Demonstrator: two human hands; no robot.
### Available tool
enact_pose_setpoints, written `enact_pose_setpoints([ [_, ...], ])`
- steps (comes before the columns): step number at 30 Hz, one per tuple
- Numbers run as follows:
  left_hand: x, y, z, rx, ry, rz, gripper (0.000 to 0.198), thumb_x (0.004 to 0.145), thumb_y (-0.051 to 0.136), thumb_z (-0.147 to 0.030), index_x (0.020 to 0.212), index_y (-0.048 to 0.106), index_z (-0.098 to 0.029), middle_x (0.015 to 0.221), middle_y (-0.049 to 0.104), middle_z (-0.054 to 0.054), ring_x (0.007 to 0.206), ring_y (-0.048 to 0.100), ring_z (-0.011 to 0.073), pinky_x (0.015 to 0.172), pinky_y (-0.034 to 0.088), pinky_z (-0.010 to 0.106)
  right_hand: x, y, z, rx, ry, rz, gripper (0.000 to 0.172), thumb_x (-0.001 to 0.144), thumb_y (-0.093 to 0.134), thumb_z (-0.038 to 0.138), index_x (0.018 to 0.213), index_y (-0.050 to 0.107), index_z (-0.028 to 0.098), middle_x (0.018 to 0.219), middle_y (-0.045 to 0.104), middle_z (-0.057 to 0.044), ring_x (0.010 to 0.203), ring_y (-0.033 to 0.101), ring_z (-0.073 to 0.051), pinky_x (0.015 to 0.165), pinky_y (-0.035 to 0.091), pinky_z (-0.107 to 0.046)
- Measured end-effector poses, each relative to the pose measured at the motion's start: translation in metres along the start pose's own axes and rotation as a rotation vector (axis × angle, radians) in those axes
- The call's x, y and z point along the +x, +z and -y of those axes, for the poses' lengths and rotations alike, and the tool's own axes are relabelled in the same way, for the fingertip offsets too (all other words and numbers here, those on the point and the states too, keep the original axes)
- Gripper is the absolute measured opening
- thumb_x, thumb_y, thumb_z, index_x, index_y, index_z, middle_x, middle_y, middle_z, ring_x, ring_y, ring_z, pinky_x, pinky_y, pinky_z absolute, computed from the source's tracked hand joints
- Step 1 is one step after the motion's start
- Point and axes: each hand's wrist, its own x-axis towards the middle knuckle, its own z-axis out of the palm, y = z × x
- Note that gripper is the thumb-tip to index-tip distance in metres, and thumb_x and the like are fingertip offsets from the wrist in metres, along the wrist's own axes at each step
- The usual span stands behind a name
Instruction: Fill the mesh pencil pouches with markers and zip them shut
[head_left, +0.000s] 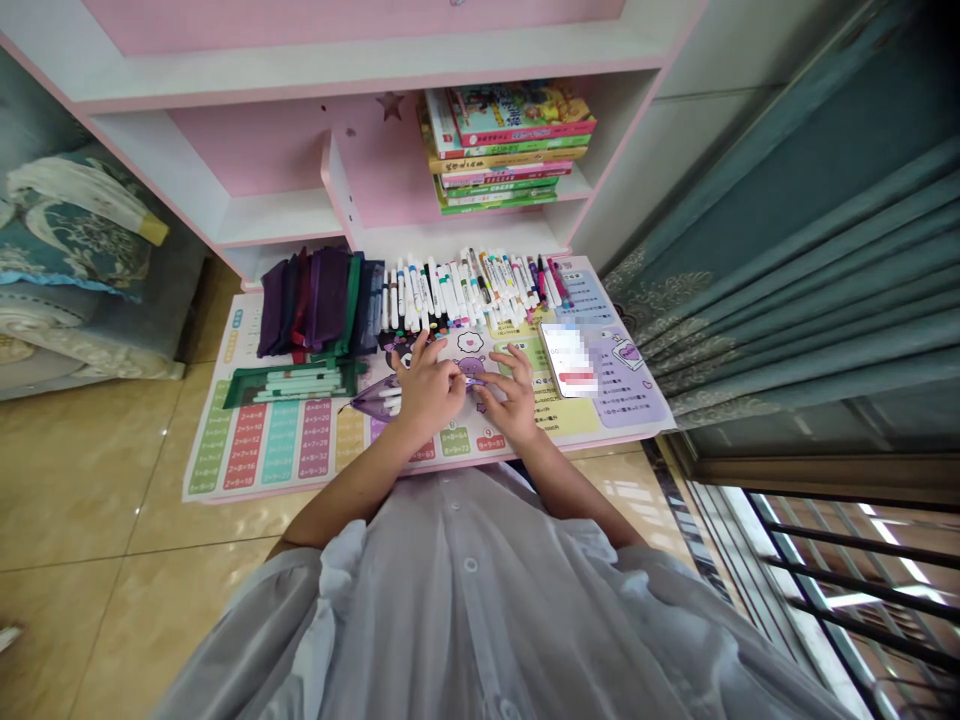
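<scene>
My left hand (431, 392) and my right hand (513, 398) meet above the middle of the desk mat. Between their thumbs and forefingers they pinch a short white-and-purple marker (472, 380), mostly covered by the fingers. The other fingers are raised and spread. Just left of my left hand lies a purple mesh pouch (366, 396) with white markers partly inside, some of it hidden by my wrist. Farther left is a green mesh pouch (247, 388) with several markers on it or in it. A long row of white markers (450, 290) with coloured ends lies beyond my hands.
Purple, red, green and blue pouches (326, 285) are piled at the back left. A phone (568, 362) lies right of my right hand on the printed mat (630, 385). Books (514, 140) are stacked on the pink-and-white shelf (277, 215). A curtain (787, 240) hangs at the right.
</scene>
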Motion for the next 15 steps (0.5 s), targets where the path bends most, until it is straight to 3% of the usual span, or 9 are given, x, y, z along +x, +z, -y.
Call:
enact_pose_setpoints([
  [15, -0.0027, -0.0028, 0.0063, 0.026, -0.007, -0.016, 0.017, 0.088, 0.058, -0.024, 0.074, 0.069, -0.023, 0.149, 0.057, 0.005, 0.153, 0.03, 0.0378, 0.118, 0.02, 0.078, -0.0006, 0.0024, 0.0015, -0.031, -0.005, -0.053, 0.009, 0.09, 0.071, 0.034, 0.089, 0.076, 0.027, 0.124, 0.068, -0.007, 0.144, 0.045, -0.032, 0.113, 0.047, -0.058],
])
